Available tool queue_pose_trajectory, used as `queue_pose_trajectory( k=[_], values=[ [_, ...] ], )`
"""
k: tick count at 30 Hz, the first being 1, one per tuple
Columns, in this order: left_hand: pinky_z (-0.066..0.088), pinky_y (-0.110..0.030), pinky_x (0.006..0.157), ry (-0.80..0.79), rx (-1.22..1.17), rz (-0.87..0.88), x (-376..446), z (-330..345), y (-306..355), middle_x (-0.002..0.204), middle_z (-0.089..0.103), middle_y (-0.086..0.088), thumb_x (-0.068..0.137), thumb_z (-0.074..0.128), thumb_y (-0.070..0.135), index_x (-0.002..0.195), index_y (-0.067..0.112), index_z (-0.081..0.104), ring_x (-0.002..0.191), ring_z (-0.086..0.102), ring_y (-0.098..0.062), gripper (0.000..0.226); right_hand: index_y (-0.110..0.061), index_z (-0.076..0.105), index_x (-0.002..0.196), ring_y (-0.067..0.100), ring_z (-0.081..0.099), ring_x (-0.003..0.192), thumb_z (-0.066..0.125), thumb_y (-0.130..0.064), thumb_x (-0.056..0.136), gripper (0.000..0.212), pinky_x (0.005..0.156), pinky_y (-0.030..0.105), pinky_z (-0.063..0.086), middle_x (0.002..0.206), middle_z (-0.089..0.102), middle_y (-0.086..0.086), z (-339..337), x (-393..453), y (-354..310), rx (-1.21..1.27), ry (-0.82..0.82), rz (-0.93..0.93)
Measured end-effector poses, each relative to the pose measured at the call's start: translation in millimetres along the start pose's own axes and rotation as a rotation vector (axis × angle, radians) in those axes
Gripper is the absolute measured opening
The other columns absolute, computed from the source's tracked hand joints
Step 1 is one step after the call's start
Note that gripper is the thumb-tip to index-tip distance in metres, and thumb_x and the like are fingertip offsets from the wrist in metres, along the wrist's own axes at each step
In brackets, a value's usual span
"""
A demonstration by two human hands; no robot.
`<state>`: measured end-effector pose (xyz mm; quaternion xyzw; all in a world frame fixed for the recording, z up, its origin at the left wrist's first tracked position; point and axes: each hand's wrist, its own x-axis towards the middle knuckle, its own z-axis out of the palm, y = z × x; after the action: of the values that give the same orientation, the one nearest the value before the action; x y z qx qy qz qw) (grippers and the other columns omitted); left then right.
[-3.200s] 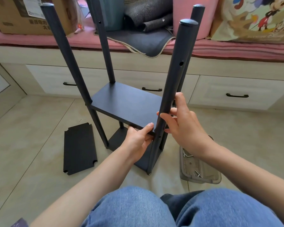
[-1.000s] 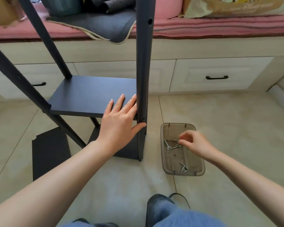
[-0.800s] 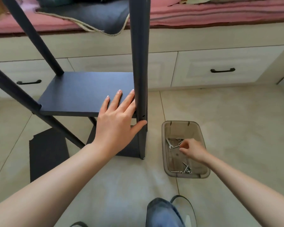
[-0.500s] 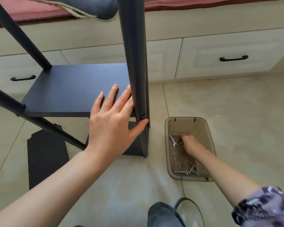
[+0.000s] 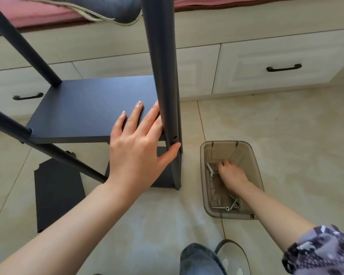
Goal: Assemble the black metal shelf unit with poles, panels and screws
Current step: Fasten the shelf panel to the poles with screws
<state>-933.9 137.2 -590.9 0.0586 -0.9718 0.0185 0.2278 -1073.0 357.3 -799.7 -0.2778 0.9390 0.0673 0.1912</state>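
Note:
The black shelf unit stands on the floor tiles with its middle panel (image 5: 83,110) fixed between upright poles. My left hand (image 5: 139,145) lies flat on that panel's near right corner, fingers straight, thumb against the near pole (image 5: 163,76) just below a screw hole. Beneath sits a lower panel (image 5: 163,176). My right hand (image 5: 229,173) is down inside the translucent tray (image 5: 257,167), fingers curled among the hardware beside a small wrench (image 5: 210,169); what the fingers hold is hidden. Several screws (image 5: 231,207) lie at the tray's near end.
A loose black panel (image 5: 58,197) lies flat on the floor at the left. Two more poles (image 5: 24,46) slant up at the left. Cream drawers with black handles (image 5: 284,67) run along the back under a pink cushion and a hanging grey mat (image 5: 111,10).
My right hand left the near pole, moved to the tray and sank among the hardware. My left hand shifted from under the panel's edge to flat on top. The view tilted down.

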Motion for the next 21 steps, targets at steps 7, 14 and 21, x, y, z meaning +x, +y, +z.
queue_pose_trajectory(
  k=[7,14,21],
  values=[
    [0.028,-0.052,0.119,-0.01,-0.003,0.017,-1,1,-2,0.151,0.051,-0.001,0.096,0.048,0.057,0.145,0.019,0.054,0.145,0.04,-0.033,0.062,-0.015,0.047,0.103,0.023,0.06,0.072,0.05,-0.025,0.102,0.011,0.062,0.037,0.048,0.082,0.063,0.005,-32,-27,-24,0.759,0.222,0.075],
    [0.031,-0.054,0.117,-0.07,-0.008,0.011,-2,-5,0,0.149,0.054,-0.005,0.098,0.047,0.057,0.143,0.016,0.057,0.144,0.041,-0.035,0.062,-0.021,0.063,0.086,0.006,0.064,0.062,0.066,-0.015,0.092,0.008,0.057,0.016,0.047,0.071,0.07,-0.001,-115,-100,-45,1.351,0.396,-0.026],
    [0.018,-0.048,0.124,-0.252,-0.15,-0.025,4,-22,0,0.159,0.04,0.002,0.092,0.04,0.063,0.151,0.024,0.045,0.152,0.025,-0.028,0.071,-0.011,0.07,0.1,0.019,0.074,0.079,0.068,-0.007,0.091,0.011,0.067,0.023,0.058,0.089,0.077,0.005,-170,-158,-64,1.674,0.385,-0.22]
  ],
)
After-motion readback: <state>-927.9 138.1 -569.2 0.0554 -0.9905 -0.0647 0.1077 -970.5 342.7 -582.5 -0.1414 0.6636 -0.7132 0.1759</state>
